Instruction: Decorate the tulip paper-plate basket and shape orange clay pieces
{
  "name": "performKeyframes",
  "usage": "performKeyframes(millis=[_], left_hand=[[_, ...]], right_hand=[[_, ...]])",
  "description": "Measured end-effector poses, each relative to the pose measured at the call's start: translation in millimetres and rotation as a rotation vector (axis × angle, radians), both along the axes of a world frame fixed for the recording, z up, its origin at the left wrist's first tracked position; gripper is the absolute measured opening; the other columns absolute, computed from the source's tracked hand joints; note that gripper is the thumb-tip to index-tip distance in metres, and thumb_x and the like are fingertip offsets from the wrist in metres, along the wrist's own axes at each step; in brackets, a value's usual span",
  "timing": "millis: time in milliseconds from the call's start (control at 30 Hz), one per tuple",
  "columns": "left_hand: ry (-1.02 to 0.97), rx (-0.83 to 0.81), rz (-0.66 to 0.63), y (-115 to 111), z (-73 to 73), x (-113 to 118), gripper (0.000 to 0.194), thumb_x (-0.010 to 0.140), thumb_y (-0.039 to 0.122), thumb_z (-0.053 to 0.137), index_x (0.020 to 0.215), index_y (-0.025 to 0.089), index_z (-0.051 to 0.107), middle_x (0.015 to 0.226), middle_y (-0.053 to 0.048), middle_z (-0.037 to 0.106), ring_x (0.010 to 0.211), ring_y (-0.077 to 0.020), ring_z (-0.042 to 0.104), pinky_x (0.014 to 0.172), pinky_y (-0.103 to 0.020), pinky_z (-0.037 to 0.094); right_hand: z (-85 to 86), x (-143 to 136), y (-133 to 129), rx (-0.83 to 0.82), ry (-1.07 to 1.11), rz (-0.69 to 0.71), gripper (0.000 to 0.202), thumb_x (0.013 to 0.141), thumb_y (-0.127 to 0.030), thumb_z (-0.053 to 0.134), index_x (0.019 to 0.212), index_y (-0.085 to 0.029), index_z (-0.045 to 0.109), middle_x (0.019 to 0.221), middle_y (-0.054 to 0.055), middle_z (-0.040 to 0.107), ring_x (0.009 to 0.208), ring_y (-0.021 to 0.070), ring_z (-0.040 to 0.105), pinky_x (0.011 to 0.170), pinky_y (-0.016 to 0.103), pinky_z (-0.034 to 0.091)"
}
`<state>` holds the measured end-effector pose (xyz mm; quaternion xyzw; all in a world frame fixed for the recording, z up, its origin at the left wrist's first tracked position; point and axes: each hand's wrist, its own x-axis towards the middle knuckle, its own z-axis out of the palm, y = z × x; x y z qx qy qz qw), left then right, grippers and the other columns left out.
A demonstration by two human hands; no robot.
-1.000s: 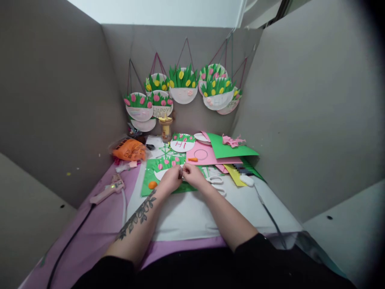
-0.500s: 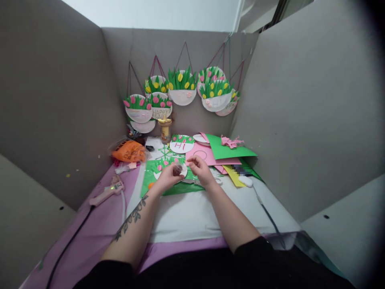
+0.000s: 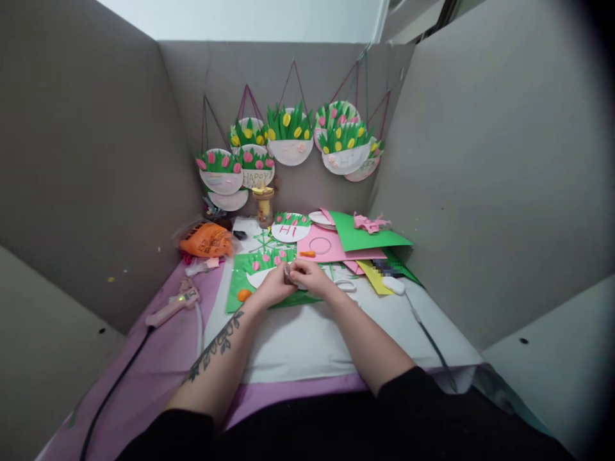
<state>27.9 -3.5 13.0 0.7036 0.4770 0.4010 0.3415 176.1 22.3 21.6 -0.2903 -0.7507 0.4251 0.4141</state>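
My left hand [image 3: 273,285] is closed around a small dark, shiny item [image 3: 288,274], mostly hidden by fingers. Against the same item my right hand [image 3: 309,276] is closed, its fingertips touching it. Both hands are over a white paper plate [image 3: 257,278] with green paper grass and pink tulips [image 3: 267,259], lying on a green sheet [image 3: 236,272]. An orange round piece [image 3: 244,295] sits left of my left hand. Beyond my right hand, a small orange piece [image 3: 307,254] lies on pink paper [image 3: 331,251]. White-handled scissors [image 3: 344,284] are to the right.
A pink glue gun [image 3: 173,306] lies at the left, near an orange bag [image 3: 206,241]. Behind are a lidded cup [image 3: 264,208] and a "HI" plate [image 3: 291,230]. Green card [image 3: 368,235] and a white corded device [image 3: 394,285] are at the right. Decorated plates [image 3: 291,148] hang behind.
My right hand has moved left and down to meet my left hand at the dark item. The small orange piece now shows on the pink paper. The view has shifted slightly.
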Motion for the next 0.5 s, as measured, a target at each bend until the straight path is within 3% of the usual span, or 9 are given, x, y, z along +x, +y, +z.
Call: performKeyframes(millis=[133, 300, 500], left_hand=[[0.060, 0.009, 0.013, 3.9, -1.5, -6.0, 0.021, 0.062, 0.019, 0.064, 0.080, 0.016, 0.053, 0.069, 0.002, 0.053, 0.062, -0.0123, 0.048, 0.058, -0.024, 0.035], [0.183, 0.059, 0.111, 5.7, -3.0, -9.0, 0.015, 0.065, 0.020, 0.061, 0.074, 0.017, 0.050, 0.065, 0.003, 0.051, 0.058, -0.0120, 0.046, 0.055, -0.024, 0.030], [0.259, 0.136, 0.102, 0.5, -1.0, -2.5, 0.010, 0.065, 0.014, 0.054, 0.069, 0.018, 0.046, 0.064, 0.002, 0.050, 0.059, -0.0125, 0.044, 0.055, -0.025, 0.029]], right_hand=[[1.7, 8.8, 6.4, -0.066, 0.147, -0.141, 0.017, 0.074, -0.030, 0.053, 0.065, -0.020, 0.044, 0.059, -0.006, 0.040, 0.055, 0.0103, 0.039, 0.053, 0.023, 0.033], [5.8, 5.7, -2.7, 0.093, 0.051, -0.197, 0.012, 0.078, -0.031, 0.054, 0.080, -0.020, 0.054, 0.066, -0.003, 0.046, 0.061, 0.0123, 0.043, 0.056, 0.024, 0.035], [1.4, -7.1, -9.2, 0.250, -0.070, -0.317, 0.017, 0.077, -0.021, 0.052, 0.062, -0.021, 0.043, 0.064, -0.002, 0.044, 0.063, 0.0138, 0.043, 0.059, 0.026, 0.033]])
